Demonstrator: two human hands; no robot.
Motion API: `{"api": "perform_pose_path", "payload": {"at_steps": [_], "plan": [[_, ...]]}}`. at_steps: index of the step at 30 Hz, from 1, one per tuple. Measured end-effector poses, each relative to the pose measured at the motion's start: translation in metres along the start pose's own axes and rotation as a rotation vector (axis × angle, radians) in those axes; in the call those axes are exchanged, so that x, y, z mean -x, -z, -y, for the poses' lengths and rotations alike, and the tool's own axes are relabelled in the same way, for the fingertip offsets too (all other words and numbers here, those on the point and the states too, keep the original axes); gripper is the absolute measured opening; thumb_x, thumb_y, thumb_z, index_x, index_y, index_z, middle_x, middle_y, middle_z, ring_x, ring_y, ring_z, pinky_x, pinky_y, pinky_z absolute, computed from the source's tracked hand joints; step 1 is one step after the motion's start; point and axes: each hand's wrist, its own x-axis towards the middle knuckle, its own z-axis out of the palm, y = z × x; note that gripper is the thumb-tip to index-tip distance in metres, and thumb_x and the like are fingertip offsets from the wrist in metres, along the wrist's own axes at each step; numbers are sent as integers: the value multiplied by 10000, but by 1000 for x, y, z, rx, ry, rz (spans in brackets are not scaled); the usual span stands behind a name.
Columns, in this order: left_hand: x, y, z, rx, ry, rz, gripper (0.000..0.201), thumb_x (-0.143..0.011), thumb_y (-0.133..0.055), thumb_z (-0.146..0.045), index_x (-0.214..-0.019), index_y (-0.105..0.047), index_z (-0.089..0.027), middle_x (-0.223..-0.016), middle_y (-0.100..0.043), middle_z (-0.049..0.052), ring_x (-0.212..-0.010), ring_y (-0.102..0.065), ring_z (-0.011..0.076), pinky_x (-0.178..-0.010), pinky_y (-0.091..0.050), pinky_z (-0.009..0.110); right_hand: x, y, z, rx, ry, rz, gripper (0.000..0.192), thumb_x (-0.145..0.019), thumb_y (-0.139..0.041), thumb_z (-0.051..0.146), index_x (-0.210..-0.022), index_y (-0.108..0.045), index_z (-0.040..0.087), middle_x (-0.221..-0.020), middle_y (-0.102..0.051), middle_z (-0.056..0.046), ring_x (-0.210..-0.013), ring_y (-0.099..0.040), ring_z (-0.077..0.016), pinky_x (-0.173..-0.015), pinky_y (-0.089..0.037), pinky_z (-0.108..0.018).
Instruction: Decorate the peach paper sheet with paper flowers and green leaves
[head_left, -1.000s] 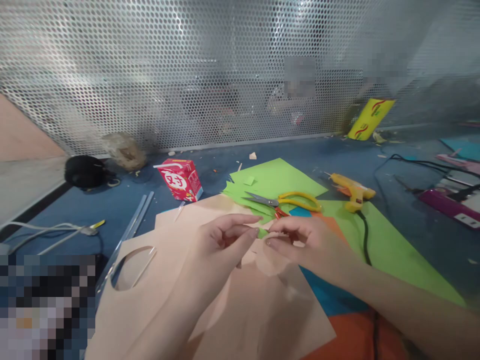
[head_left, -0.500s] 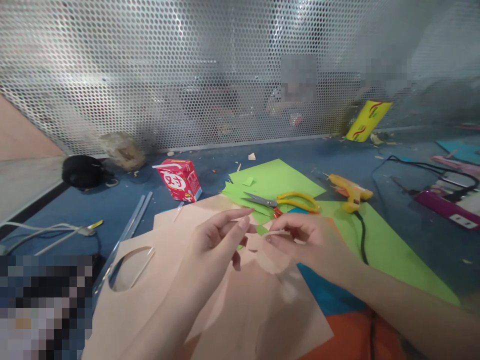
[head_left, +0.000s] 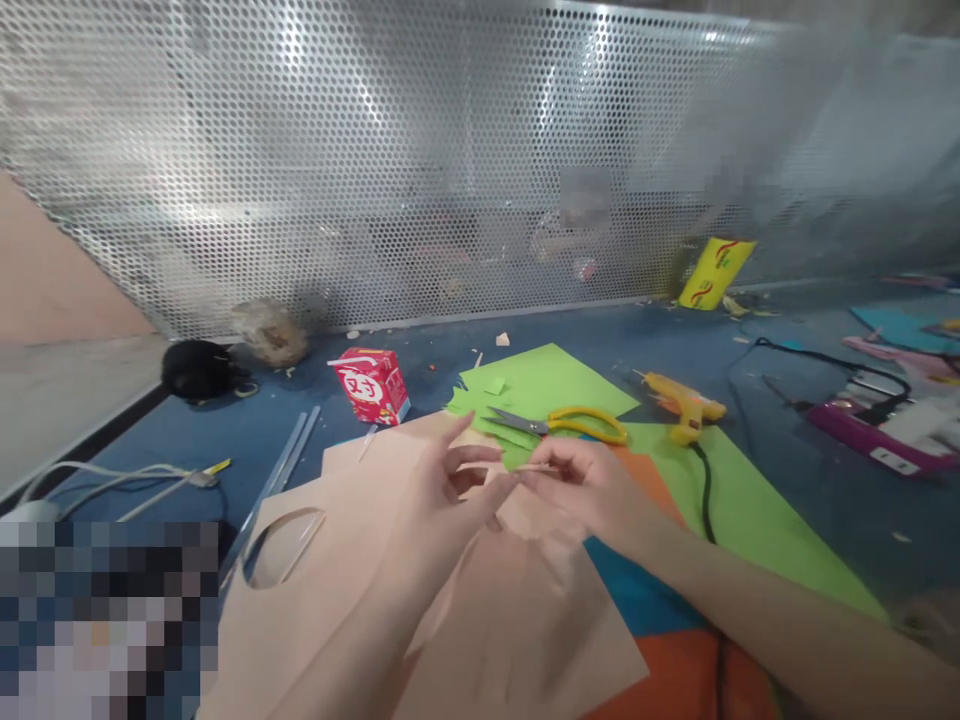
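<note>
While both hands meet over the peach paper sheet, the step looks like fine fingertip work on a thin paper strip. To do it well, I judge the pull should stay gentle and even, with the pinch kept close to the spot being worked. The right hand has its grip pressed together on the strip; the left hand has thumb and fingertips drawn together right at the strip's near end, forefinger raised. Scissors lie just beyond on green paper, a glue gun nearby.
</note>
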Motion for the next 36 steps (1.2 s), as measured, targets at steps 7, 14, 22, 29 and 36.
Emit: {"api": "perform_pose_path", "payload": {"at_steps": [7, 14, 22, 29, 36], "plan": [[1, 0, -1, 29, 22, 21, 683, -628, -671, -148, -1253, -402, -86, -640, -576, -46, -477, -478, 69, -397, -442, 187, -2, -2, -10, -61, -42, 29, 262, -712, -616, 397, -618, -505, 179, -577, -482, 36, -531, -442, -98, -483, -332, -214], [3, 2, -3, 60, 49, 82, 597, -629, -671, -166, -1181, -458, -85, -594, -583, -56, -412, -461, 59, -386, -423, 198, 0, -2, -5, -77, -76, 43, 272, -706, -634, 404, -601, -519, 181, -562, -482, 39, -514, -438, -94, -463, -324, -210], [4, 3, -4, 65, 69, 126, 558, -629, -686, -183, -1138, -492, -63, -569, -561, -61, -420, -446, 55, -391, -434, 200, 4, 5, 5, -63, -84, 104, 220, -724, -619, 368, -614, -561, 187, -587, -509, 39, -561, -488, -100, -533, -392, -211], [-5, 35, -30, -22, -187, -173, 536, -611, -723, -181, -1109, -535, -113, -585, -611, -51, -492, -512, 73, -420, -431, 180, -1, 8, -7, 276, 124, -38, 243, -820, -483, 344, -760, -659, 188, -730, -650, -45, -708, -593, -173, -620, -460, -271], [-8, 51, -36, -95, -288, -381, 479, -627, -712, -204, -1071, -560, -106, -586, -609, -61, -409, -455, 36, -422, -400, 175, -9, -11, -12, 715, 315, 172, 237, -788, -554, 136, -1013, -624, 159, -1031, -649, -92, -999, -583, -218, -832, -475, -333]]}}
